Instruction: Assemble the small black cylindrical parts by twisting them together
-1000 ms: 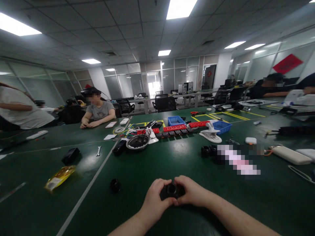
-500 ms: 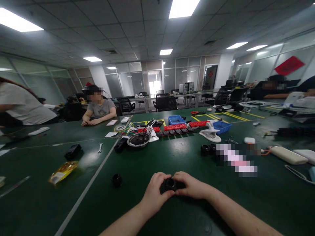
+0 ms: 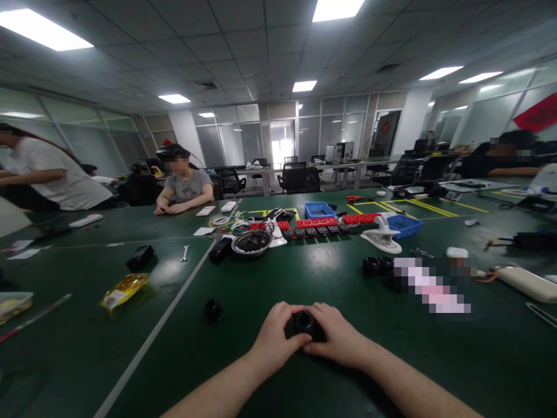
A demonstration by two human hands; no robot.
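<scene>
Bright panels light the office ceiling, and glass partitions (image 3: pixel 221 133) stand behind a row of black chairs (image 3: pixel 300 179). Before us spreads a dark green surface (image 3: pixel 270 278), crossed on our left by a pale strip (image 3: pixel 167 313). At its near middle we see a black round part (image 3: pixel 304 321), its opening facing up. Our left hand (image 3: pixel 277 334) grasps it from one side, thumb in front and fingers behind; our right hand (image 3: pixel 342 337) grasps it from the other, the thumbs close together. We cannot tell whether the part touches the surface. A similar black piece (image 3: pixel 213 310) sits apart to the left, and two more dark rings (image 3: pixel 378 266) stand side by side farther off to the right. Beyond the strip lie a yellow packet (image 3: pixel 125 291) and a small wrench (image 3: pixel 185 253). Farther back we find a silver-rimmed dish (image 3: pixel 251 251), a white clamp (image 3: pixel 383 239) and two blue trays (image 3: pixel 319 204). Across from us, a person in a grey shirt (image 3: pixel 189 187) sits with forearms on the surface.
</scene>
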